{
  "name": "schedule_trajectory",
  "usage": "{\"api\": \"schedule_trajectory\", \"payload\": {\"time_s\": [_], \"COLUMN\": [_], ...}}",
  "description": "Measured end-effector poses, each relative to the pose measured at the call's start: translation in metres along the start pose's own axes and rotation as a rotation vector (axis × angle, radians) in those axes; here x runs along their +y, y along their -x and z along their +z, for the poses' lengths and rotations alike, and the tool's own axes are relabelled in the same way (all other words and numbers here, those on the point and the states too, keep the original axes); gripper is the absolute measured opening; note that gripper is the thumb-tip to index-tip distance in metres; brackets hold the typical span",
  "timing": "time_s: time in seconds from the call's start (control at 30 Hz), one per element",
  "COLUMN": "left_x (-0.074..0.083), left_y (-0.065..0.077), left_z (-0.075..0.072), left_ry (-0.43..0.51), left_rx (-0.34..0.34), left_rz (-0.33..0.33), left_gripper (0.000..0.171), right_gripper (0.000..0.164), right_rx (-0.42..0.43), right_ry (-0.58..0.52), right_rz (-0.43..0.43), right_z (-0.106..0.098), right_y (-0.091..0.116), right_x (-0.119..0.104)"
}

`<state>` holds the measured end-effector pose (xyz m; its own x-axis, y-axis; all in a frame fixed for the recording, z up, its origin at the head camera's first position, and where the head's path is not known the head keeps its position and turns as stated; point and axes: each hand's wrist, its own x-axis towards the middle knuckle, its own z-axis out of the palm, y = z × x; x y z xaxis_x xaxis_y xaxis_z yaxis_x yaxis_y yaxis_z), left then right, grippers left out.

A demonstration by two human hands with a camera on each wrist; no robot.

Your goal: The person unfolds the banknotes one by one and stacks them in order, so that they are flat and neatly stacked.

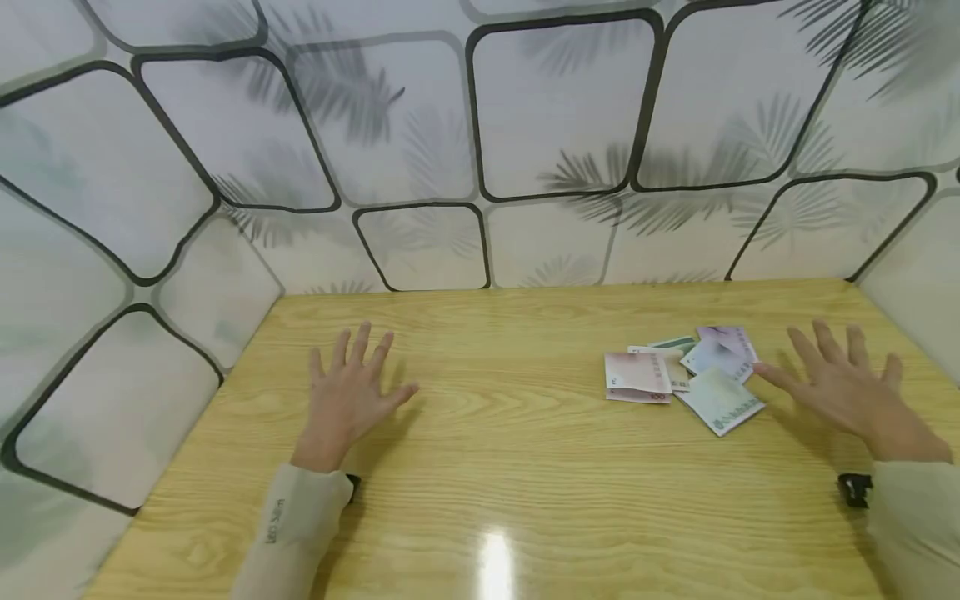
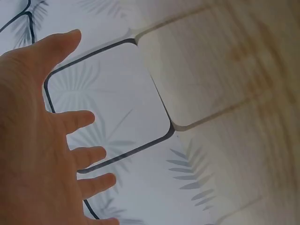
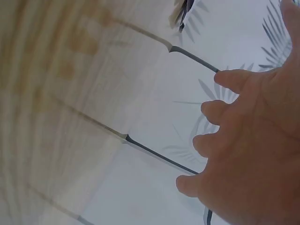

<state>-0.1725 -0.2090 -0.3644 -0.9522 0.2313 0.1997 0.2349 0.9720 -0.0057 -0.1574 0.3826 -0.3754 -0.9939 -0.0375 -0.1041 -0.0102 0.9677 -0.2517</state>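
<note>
Our left hand (image 1: 347,404) and right hand (image 1: 851,390) splay, grip empty; banknotes (image 1: 705,387) overlap on the table (image 1: 495,450) beside the right, perhaps so each shows.

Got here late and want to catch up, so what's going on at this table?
A person's left grip and right grip are open over a wood-grained table, fingers spread, holding nothing. The right is beside overlapping banknotes, its thumb close to their edge; whether it touches them isn't clear. The left is well away from the notes.
</note>
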Motion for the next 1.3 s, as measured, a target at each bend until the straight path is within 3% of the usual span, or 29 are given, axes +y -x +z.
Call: {"api": "schedule_trajectory", "payload": {"time_s": [0.2,0.37,0.6,0.73,0.97,1.3], "left_x": [0.016,0.037,0.064,0.076,0.097,0.123], "left_y": [-0.010,-0.027,-0.044,-0.048,-0.057,-0.065], "left_z": [-0.003,-0.008,-0.016,-0.018,-0.017,-0.010], "left_ry": [0.066,0.125,0.208,0.246,0.285,0.300], "left_rx": [-0.015,0.068,0.049,0.028,0.040,-0.022], "left_rz": [0.053,0.143,0.202,0.208,0.286,0.341], "left_gripper": [0.066,0.046,0.038,0.037,0.034,0.035], "right_gripper": [0.075,0.052,0.047,0.046,0.044,0.030], "right_rx": [0.135,0.217,0.060,-0.013,-0.106,-0.183], "right_ry": [-0.076,-0.259,-0.655,-0.802,-0.891,-1.012], "right_rz": [-0.102,-0.144,-0.070,-0.039,-0.041,-0.012], "right_z": [-0.004,-0.012,-0.017,-0.014,-0.009,-0.002], "right_y": [-0.004,-0.002,0.002,0.004,0.003,0.004], "right_x": [-0.005,-0.024,-0.044,-0.047,-0.048,-0.057]}}
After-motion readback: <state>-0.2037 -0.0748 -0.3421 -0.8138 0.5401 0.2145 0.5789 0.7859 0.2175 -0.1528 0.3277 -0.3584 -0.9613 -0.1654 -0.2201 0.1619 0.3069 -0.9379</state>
